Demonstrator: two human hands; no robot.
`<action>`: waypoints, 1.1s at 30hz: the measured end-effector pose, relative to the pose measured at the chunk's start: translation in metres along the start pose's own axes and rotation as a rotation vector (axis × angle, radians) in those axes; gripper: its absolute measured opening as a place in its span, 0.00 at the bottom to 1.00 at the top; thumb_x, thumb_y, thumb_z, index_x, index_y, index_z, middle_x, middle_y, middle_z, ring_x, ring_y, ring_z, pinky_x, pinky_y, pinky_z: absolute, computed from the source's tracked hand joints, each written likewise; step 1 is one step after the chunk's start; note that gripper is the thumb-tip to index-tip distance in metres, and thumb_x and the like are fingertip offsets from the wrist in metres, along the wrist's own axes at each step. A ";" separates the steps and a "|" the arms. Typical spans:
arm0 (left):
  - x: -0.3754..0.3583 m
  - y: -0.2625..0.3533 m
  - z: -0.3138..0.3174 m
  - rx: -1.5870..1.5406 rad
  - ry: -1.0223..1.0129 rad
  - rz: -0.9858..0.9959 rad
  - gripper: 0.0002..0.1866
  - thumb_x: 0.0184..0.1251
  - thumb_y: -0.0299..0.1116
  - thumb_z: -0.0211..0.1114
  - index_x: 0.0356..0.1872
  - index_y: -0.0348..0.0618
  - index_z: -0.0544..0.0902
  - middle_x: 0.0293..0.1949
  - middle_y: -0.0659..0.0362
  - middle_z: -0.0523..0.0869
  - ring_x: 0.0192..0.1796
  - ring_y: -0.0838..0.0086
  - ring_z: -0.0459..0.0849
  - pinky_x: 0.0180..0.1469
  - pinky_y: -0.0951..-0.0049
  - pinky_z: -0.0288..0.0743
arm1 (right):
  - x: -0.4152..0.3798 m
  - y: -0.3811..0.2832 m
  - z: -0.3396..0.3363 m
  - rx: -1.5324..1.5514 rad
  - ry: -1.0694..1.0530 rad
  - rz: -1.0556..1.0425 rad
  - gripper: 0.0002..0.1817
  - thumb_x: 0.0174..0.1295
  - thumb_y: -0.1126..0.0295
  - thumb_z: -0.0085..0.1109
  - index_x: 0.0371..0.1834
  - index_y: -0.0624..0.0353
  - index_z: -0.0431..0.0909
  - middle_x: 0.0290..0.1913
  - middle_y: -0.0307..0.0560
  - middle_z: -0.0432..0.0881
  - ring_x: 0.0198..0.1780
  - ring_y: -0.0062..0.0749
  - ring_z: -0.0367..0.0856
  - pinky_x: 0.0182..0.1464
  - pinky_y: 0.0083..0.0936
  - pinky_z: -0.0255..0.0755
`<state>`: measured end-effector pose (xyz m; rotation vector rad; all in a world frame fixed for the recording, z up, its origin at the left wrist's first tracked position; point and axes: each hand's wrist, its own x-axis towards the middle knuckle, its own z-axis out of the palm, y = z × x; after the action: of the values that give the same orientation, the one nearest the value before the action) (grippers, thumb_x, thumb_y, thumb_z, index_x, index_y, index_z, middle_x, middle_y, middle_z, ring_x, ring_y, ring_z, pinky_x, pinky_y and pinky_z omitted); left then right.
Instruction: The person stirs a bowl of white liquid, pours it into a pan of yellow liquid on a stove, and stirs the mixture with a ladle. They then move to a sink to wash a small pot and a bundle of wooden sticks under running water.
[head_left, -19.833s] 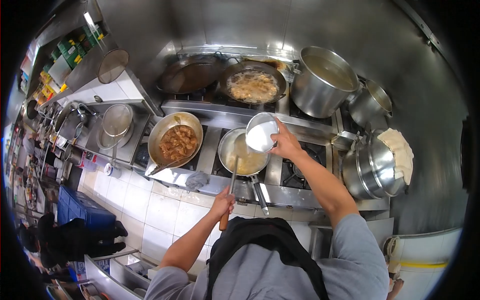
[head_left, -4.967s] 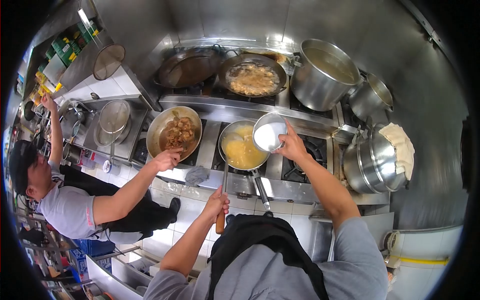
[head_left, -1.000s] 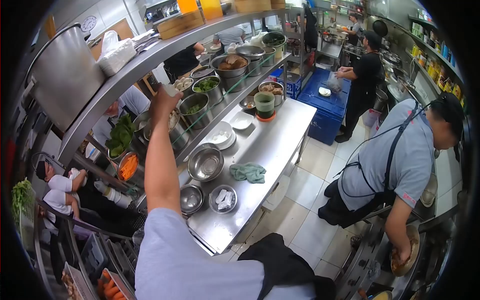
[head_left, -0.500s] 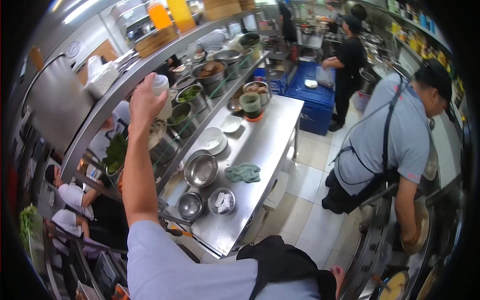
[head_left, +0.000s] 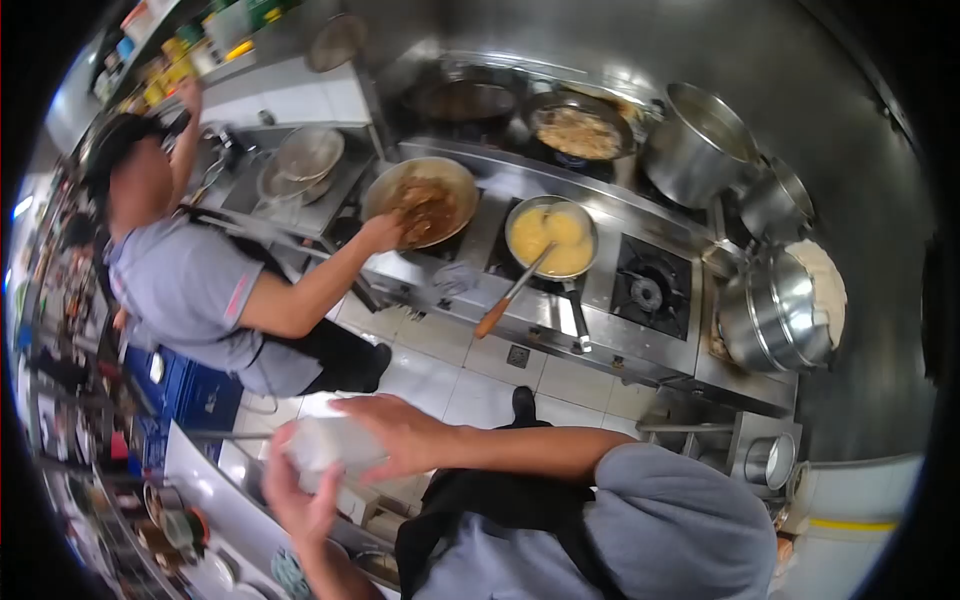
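Both hands, left hand and right hand, grip a blurred white bottle, fingers curled around it (stove well apart).

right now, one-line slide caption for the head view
Both hands, left hand and right hand, hold a white squeeze bottle while a co-worker reaches into a wok.
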<state>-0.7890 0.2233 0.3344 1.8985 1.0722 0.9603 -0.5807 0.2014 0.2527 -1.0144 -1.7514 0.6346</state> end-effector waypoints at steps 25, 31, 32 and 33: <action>0.144 -0.111 0.398 -0.182 -1.075 -0.715 0.19 0.75 0.44 0.61 0.60 0.48 0.76 0.29 0.52 0.86 0.25 0.64 0.83 0.28 0.57 0.79 | -0.224 0.183 -0.464 -0.964 0.165 1.092 0.42 0.47 0.67 0.77 0.70 0.44 0.70 0.59 0.54 0.80 0.62 0.57 0.80 0.61 0.53 0.74; 0.146 -0.083 0.352 0.444 -0.668 -0.119 0.25 0.65 0.31 0.65 0.63 0.44 0.73 0.38 0.37 0.87 0.45 0.37 0.85 0.50 0.43 0.78 | -0.152 0.245 -0.487 -1.142 -0.259 1.221 0.38 0.47 0.62 0.72 0.67 0.44 0.76 0.62 0.47 0.82 0.63 0.45 0.82 0.61 0.50 0.76; 0.149 -0.081 0.349 0.422 -0.650 -0.106 0.25 0.65 0.30 0.65 0.63 0.45 0.73 0.38 0.37 0.87 0.45 0.37 0.85 0.50 0.43 0.78 | -0.134 0.252 -0.486 -1.134 -0.328 1.239 0.35 0.49 0.61 0.70 0.66 0.44 0.77 0.62 0.48 0.82 0.62 0.43 0.83 0.61 0.48 0.77; 0.150 -0.082 0.347 0.417 -0.643 -0.106 0.25 0.65 0.30 0.65 0.63 0.45 0.73 0.38 0.37 0.87 0.45 0.37 0.85 0.50 0.43 0.78 | -0.117 0.261 -0.485 -1.142 -0.330 1.234 0.35 0.49 0.61 0.70 0.66 0.44 0.77 0.62 0.48 0.82 0.62 0.43 0.83 0.61 0.48 0.77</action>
<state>-0.4611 0.3070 0.1463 2.2266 1.0012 0.0267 -0.0232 0.2204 0.1786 -3.0125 -1.5436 0.4645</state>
